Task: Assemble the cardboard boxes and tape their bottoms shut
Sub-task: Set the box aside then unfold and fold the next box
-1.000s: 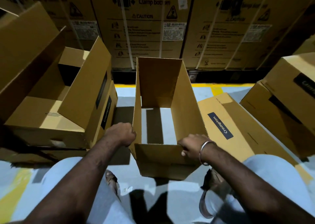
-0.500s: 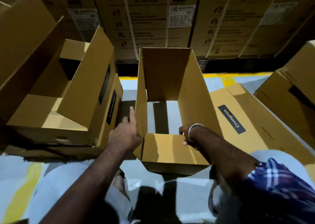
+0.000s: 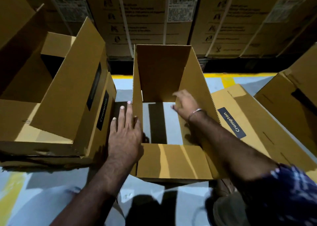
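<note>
We have a single head-worn view, looking forward and steeply down from close above into an open box [image 3: 164, 91] on the floor [image 3: 212, 85], stacked cartons [image 3: 147, 19] just beyond.

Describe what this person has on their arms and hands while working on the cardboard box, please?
Both hands are bare, with no gloves. The right hand has a thin silver-coloured bangle at the wrist, and further up that arm a dark blue checked sleeve starts near the elbow. The left hand and its forearm show no jewellery or sleeve in the head view.
</note>
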### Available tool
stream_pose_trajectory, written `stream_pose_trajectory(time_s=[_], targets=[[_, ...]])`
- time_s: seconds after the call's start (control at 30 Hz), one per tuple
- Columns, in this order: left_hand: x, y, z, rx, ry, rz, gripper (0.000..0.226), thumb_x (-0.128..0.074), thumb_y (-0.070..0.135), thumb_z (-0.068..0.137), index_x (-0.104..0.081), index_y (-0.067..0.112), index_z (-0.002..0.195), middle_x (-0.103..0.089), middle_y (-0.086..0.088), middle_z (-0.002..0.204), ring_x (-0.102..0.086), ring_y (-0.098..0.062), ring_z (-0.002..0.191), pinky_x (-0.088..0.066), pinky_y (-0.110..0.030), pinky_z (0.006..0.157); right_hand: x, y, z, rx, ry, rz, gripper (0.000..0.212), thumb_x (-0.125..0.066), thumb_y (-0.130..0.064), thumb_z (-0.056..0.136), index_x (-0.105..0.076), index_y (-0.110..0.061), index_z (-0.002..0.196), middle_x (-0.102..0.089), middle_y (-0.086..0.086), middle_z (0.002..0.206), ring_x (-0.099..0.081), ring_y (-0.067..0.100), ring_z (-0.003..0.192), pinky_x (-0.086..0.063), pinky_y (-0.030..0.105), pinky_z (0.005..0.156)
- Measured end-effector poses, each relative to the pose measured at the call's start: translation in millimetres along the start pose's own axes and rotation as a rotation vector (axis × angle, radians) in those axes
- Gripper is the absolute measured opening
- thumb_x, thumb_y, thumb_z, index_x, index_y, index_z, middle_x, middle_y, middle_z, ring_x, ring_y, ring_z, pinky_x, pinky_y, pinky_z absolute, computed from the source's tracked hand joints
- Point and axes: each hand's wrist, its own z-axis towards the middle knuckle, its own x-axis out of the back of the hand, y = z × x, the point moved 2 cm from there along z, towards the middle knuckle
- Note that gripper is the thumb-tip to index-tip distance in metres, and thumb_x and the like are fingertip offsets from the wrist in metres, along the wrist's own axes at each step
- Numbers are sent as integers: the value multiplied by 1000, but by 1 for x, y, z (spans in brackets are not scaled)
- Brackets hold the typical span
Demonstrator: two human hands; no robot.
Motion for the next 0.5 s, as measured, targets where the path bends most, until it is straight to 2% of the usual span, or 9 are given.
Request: stream_pose_trajectory(time_s=[0.07,0.17,0.27,0.37,0.43,0.5], targets=[[-1,-3,-1,5,24,-27,104,-75,51,89,-11,22,165,53,-20,153,29,-41,154,-10,-56,129,20,-5,38,54,152,-5,57,-67,-19,96,-47,-17,149,-40,4,154,-42,23,140,-37,31,112],[-4,-9,0,-1,20,-50,113,-71,52,90,12,34,164,57,-17,150,35,-41,151,-2,-56,129,47,-5,100,27,244,-56,71,-67,-16,95,-33,-19,158,-24,1,167,-28,21,151,-28,33,121],[-1,-8,1,-5,-25,-43,113,-68,49,93,25,38,157,60,-17,146,39,-40,148,2,-56,128,64,0,155,-19,233,-190,90,-72,-20,90,-19,-15,162,-9,6,171,-11,25,157,-15,36,128],[3,-4,6,-10,-120,-51,113,-65,54,95,28,38,157,66,-17,139,44,-39,145,5,-56,128,65,6,192,-108,108,-237,110,-80,-36,85,-6,-16,164,-1,12,171,1,32,158,-7,41,127],[6,-3,9,-15,-184,-52,112,-61,61,95,30,38,155,69,-17,135,46,-39,143,8,-55,127,59,4,202,-128,148,-330,107,-80,-45,82,-15,-15,161,-18,16,166,-14,37,154,-16,47,125],[8,-3,11,-16,-222,-50,112,-60,62,95,32,38,154,70,-18,131,47,-39,142,10,-55,126,57,3,206,-99,273,-428,82,-76,-39,83,-35,-16,150,-38,12,150,-34,35,140,-25,50,115]])
